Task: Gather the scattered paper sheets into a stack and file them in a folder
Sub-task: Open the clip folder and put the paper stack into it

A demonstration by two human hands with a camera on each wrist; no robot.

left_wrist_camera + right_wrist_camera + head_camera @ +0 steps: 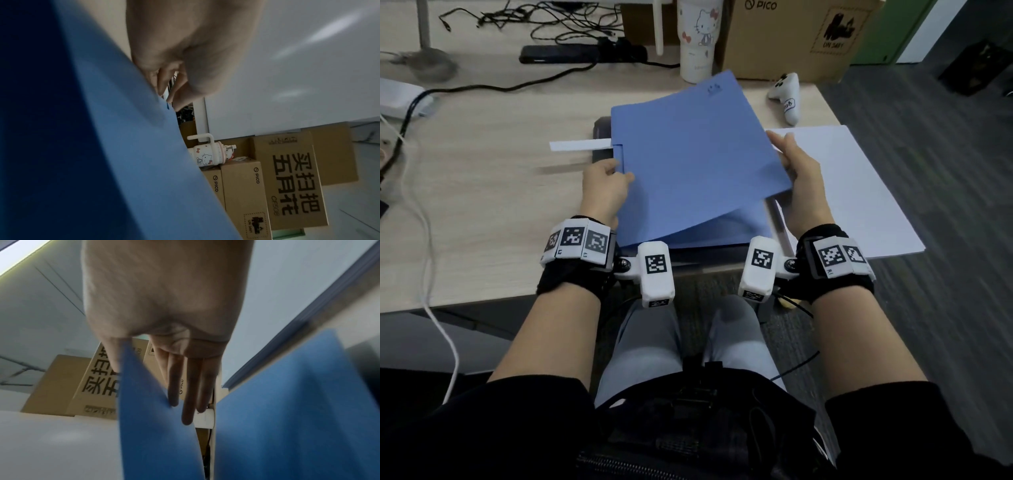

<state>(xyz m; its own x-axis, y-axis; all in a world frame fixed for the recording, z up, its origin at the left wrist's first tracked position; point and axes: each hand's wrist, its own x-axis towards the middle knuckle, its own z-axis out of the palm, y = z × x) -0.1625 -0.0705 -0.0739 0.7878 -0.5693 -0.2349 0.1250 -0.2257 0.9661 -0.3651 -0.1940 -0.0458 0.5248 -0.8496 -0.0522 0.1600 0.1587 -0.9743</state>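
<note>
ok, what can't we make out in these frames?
- Inside of the blue plastic folder: head view, hidden by its raised cover; whether sheets are filed is unknown.
- Left hand grip: fingertips hidden behind the folder edge.
- White paper sheets: count unreadable, edges merge.
- Right wrist view: motion-blurred.
</note>
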